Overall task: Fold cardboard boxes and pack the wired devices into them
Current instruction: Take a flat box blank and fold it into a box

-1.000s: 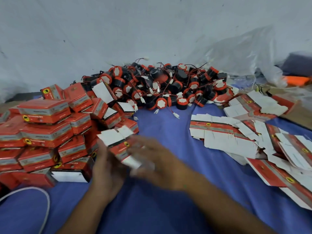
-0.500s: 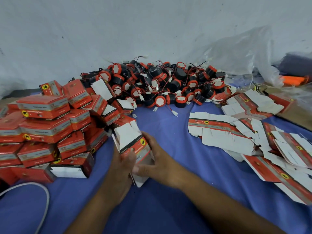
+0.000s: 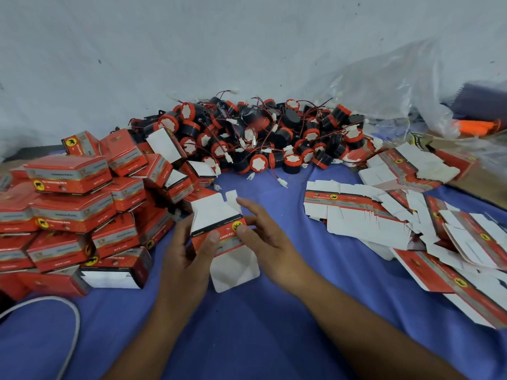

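A red and white cardboard box (image 3: pixel 219 231) stands half-formed in the middle, its white flaps sticking up at the top and hanging down at the bottom. My left hand (image 3: pixel 189 259) grips its left side with the thumb across the red front. My right hand (image 3: pixel 266 242) holds the right side, thumb pressed on the front and fingers reaching behind the upper flap. A heap of black and red round wired devices (image 3: pixel 263 135) lies further back against the wall. Flat unfolded boxes (image 3: pixel 384 218) are spread out on the right.
Folded red boxes (image 3: pixel 71 204) are stacked high on the left, some with open ends. A white cable (image 3: pixel 68 322) curves at the lower left. Clear plastic bags (image 3: pixel 389 86) and an orange object (image 3: pixel 477 126) lie at the back right. All rests on a blue cloth (image 3: pixel 274 325).
The box has turned more upright between my hands and its body has opened out. My right hand's fingers have moved up behind the top flap.
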